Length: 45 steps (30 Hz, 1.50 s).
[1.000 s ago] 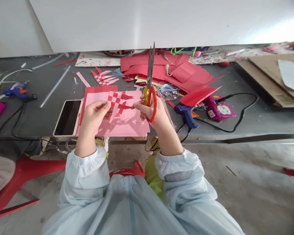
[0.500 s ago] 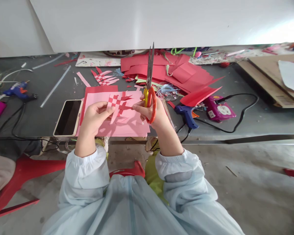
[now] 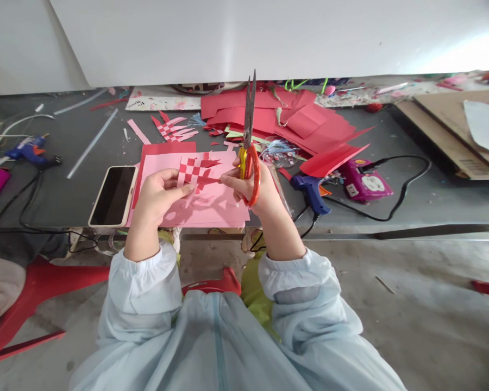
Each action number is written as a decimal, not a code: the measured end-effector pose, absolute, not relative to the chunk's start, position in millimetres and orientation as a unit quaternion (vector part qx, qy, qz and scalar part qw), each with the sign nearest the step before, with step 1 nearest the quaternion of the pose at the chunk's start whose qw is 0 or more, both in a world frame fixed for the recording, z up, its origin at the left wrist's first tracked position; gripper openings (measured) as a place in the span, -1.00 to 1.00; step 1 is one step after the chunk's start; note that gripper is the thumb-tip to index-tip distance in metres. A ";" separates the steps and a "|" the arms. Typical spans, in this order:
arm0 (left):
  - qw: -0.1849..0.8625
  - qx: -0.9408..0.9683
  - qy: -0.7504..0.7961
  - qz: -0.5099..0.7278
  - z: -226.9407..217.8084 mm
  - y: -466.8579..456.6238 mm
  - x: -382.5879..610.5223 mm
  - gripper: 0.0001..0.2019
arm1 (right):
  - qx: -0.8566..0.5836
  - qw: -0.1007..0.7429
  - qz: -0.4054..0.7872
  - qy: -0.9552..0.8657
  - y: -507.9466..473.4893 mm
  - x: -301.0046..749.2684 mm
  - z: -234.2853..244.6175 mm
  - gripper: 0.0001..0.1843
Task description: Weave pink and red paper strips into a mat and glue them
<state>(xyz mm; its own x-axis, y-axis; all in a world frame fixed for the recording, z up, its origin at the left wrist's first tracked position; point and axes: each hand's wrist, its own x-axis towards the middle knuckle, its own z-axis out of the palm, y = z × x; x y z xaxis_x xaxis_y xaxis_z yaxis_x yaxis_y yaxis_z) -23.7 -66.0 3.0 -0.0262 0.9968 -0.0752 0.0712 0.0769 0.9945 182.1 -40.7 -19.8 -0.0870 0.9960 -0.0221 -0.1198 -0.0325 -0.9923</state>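
Left hand (image 3: 158, 194): fingers clamp red-and-pink woven paper (image 3: 193, 171), left of centre
Right hand (image 3: 250, 187): fingers grip orange-handled scissors (image 3: 248, 133) and the paper's tip

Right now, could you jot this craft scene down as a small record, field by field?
Left hand: pinches checkered woven paper
Right hand: holds scissors, blades pointing away from the wearer; fingertips touch a red strip of the woven paper
Under the hands: pink sheets
Left of sheets: phone, screen dark
Farther back: another woven piece, pile of red paper
Glue guns: blue one at right, another at far left
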 end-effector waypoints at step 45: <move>0.546 0.530 0.528 0.378 0.0 -68.6 -15.6 -0.63 | -0.490 0.480 0.591 -0.424 -49.0 158.3 -7.5 -0.42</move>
